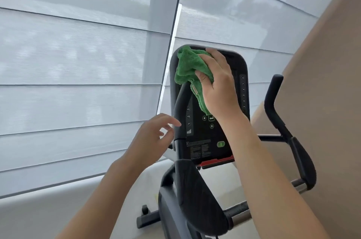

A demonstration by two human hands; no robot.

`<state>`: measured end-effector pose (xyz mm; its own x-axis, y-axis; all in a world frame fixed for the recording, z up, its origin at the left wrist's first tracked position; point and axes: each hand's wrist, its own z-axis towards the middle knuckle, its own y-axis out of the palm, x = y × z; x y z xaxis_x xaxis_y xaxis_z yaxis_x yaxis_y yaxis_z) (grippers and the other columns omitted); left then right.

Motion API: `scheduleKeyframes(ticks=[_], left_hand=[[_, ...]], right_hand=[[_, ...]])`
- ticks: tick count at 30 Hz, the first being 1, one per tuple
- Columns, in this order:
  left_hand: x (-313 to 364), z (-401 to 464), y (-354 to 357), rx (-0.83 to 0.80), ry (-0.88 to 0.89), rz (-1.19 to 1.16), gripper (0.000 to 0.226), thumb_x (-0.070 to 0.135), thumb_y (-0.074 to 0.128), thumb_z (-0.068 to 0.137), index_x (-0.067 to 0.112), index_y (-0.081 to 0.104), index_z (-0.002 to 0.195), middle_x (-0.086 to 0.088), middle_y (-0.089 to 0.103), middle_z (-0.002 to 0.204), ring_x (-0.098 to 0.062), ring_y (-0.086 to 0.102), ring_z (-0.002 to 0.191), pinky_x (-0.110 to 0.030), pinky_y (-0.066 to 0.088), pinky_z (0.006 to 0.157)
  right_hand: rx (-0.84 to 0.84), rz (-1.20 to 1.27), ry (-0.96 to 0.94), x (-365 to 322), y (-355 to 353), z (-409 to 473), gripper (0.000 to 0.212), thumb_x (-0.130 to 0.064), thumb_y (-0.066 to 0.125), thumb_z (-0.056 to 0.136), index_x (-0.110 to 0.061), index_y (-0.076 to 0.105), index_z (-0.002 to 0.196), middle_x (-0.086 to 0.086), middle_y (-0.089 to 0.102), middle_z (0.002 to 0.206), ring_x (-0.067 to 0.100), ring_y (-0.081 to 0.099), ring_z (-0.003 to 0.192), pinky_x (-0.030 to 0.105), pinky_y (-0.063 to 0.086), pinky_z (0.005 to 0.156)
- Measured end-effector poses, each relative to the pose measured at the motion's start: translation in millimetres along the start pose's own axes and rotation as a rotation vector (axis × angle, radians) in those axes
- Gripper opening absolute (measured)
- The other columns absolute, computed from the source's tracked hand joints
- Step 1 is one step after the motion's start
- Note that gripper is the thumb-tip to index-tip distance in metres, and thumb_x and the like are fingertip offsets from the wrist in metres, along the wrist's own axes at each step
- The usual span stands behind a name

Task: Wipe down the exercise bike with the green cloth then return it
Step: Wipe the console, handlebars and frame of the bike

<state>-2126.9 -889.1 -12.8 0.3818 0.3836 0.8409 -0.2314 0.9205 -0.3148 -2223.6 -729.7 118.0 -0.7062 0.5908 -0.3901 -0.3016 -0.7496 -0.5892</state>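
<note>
The black exercise bike [193, 195] stands in front of me, its upright console [203, 141] facing me with small lit icons and a green button. My right hand [218, 86] presses the bunched green cloth [187, 66] against the upper left part of the console screen. Part of the cloth hangs below my palm. My left hand [154, 137] hovers with fingers spread just left of the bike's left handlebar [180, 113], holding nothing. The right handlebar [289, 133] rises at the right, untouched.
Grey-white window blinds [78, 62] fill the wall behind the bike, with a white sill [68, 197] below them. A beige wall [328, 82] runs close along the right side of the bike. The bike's front foot [148, 219] rests on a pale floor.
</note>
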Motion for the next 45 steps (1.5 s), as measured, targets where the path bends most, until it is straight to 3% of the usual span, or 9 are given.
scheduleKeyframes(ticks=[7,11,15,19,23,28,31,38,45], left_hand=[[-29,12,-4,-0.156,0.006,-0.029,0.031,0.009,0.061,0.1,0.037,0.074,0.105,0.021,0.061,0.122,-0.013,0.065,0.108,-0.032,0.057,0.086],[-42,18,-4,-0.179,0.018,-0.071,0.035,0.006,0.059,0.098,0.037,0.075,0.102,0.021,0.06,0.124,-0.013,0.066,0.109,-0.03,0.055,0.088],[-50,26,-4,-0.169,0.026,-0.098,0.038,0.005,0.059,0.097,0.039,0.076,0.097,0.019,0.062,0.123,-0.014,0.066,0.105,-0.029,0.055,0.086],[-53,27,-4,-0.184,0.024,-0.131,0.039,0.005,0.06,0.098,0.04,0.076,0.096,0.017,0.062,0.122,-0.015,0.067,0.105,-0.025,0.055,0.086],[-53,25,-6,-0.197,0.027,-0.144,0.037,0.006,0.06,0.097,0.039,0.075,0.095,0.017,0.061,0.124,-0.016,0.067,0.105,-0.027,0.056,0.085],[-48,23,-12,-0.212,0.028,-0.143,0.038,0.006,0.059,0.097,0.04,0.075,0.095,0.021,0.061,0.124,-0.011,0.065,0.107,-0.023,0.054,0.086],[-49,22,-12,-0.208,0.028,-0.129,0.039,0.005,0.059,0.096,0.041,0.074,0.094,0.024,0.061,0.125,-0.011,0.067,0.105,-0.026,0.055,0.086],[-50,21,-10,-0.213,0.05,-0.085,0.037,0.006,0.059,0.096,0.039,0.074,0.094,0.025,0.059,0.125,-0.012,0.067,0.101,-0.033,0.056,0.084],[-52,21,-4,-0.172,0.13,0.006,0.035,0.006,0.062,0.094,0.04,0.072,0.097,0.025,0.058,0.122,-0.011,0.066,0.091,-0.034,0.057,0.081]], right_hand=[[-0.225,-0.09,0.231,-9,37,35,0.034,-0.031,0.08,0.091,-0.022,0.069,0.122,-0.001,0.062,0.125,0.023,0.062,0.112,0.045,0.052,0.101],[-0.205,-0.635,0.208,-16,74,43,0.057,-0.065,0.082,0.079,-0.02,0.069,0.111,0.003,0.054,0.114,0.031,0.051,0.1,0.042,0.052,0.074],[-0.151,-0.845,0.15,-10,85,62,0.04,-0.059,0.073,0.087,-0.021,0.075,0.098,0.0,0.055,0.097,0.025,0.05,0.084,0.034,0.036,0.065],[-0.125,-0.543,0.09,9,71,65,0.034,-0.053,0.082,0.077,-0.026,0.062,0.07,-0.006,0.063,0.081,0.024,0.063,0.074,0.032,0.041,0.065],[-0.098,0.162,0.212,17,59,63,0.026,-0.031,0.095,0.076,-0.013,0.076,0.079,-0.002,0.075,0.082,0.02,0.072,0.079,0.03,0.055,0.074],[0.337,0.292,0.398,5,87,48,0.025,-0.029,0.095,0.077,-0.013,0.076,0.084,0.001,0.076,0.082,0.014,0.071,0.075,0.029,0.057,0.07],[0.489,-0.028,0.361,-7,109,35,0.025,-0.021,0.089,0.079,-0.017,0.073,0.097,-0.002,0.07,0.106,0.019,0.066,0.09,0.028,0.051,0.071],[0.055,-0.464,0.128,8,80,48,0.018,-0.019,0.08,0.08,-0.02,0.077,0.098,-0.002,0.066,0.105,0.029,0.064,0.085,0.033,0.045,0.066],[-0.338,0.145,0.196,28,43,72,0.033,-0.022,0.1,0.067,-0.028,0.073,0.085,-0.013,0.075,0.082,0.006,0.072,0.08,0.023,0.054,0.076]])
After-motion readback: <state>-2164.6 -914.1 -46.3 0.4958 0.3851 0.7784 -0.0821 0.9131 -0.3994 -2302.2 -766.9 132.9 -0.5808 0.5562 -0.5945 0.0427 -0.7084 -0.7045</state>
